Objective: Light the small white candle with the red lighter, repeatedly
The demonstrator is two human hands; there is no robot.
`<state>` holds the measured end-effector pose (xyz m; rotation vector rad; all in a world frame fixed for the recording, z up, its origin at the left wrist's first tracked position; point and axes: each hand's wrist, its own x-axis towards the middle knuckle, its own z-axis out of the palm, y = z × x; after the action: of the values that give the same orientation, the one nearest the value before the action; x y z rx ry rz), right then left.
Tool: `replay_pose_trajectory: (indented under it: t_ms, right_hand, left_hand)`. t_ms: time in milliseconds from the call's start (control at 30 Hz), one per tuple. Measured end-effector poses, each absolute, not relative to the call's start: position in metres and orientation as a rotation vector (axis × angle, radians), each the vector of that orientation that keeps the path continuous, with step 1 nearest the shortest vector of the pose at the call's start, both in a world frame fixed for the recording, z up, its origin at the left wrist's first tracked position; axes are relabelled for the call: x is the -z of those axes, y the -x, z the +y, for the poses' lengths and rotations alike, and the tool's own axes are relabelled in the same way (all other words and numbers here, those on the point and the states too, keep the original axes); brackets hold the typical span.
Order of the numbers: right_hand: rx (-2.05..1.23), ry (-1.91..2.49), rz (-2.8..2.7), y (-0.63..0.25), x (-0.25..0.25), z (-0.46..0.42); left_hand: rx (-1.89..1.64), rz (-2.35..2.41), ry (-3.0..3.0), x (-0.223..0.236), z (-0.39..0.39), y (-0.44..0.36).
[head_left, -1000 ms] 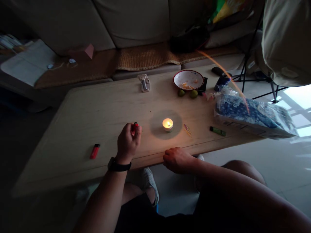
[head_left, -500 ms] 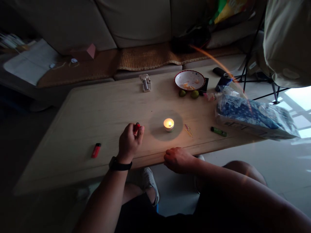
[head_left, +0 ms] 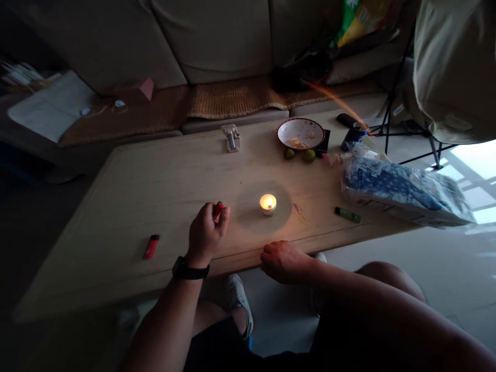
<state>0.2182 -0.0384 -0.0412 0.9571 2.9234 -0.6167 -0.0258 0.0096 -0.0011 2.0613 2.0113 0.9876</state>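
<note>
My left hand [head_left: 207,230], with a black watch on its wrist, is closed around a red lighter [head_left: 218,209] above the table. To the right of it a small tealight candle [head_left: 268,205] burns on the wooden table [head_left: 174,181]. My right hand [head_left: 282,262] rests at the table's near edge with its fingers curled in; whatever they might hold is hidden. A second red lighter [head_left: 151,247] lies on the left side of the table. Several thin sticks [head_left: 299,212] lie right of the candle, and a green lighter-like object [head_left: 347,214] is farther right.
Toward the back stand a patterned bowl [head_left: 301,126] with food scraps, two green fruits [head_left: 309,155] and a small stand [head_left: 231,138]. A blue can [head_left: 354,135] and a plastic-wrapped blue pack [head_left: 403,186] occupy the right end. Behind runs a sofa [head_left: 228,95]; a folding chair [head_left: 453,72] is at right.
The view has shifted slightly, so the table's things sit a little lower in the picture. Both hands keep their places and their grip; the candle still burns.
</note>
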Motion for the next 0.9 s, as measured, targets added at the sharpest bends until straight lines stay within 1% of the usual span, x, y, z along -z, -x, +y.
replay_pose_trajectory:
  t_ms: [300,633,900]
  right_hand:
    - [0.581,-0.943,2.913,-0.218,0.041,-0.04]
    - [0.565,-0.936,2.898,-0.217,0.04,-0.04]
    - [0.606,-0.958,2.862,-0.217,0.037,-0.039]
  left_hand:
    - [-0.996,1.949,-2.062,-0.002,0.008,0.023]
    - [-0.92,1.883,-2.121,-0.006,0.008,0.008]
    - [-0.778,1.865,-2.371,-0.003,0.014,-0.017]
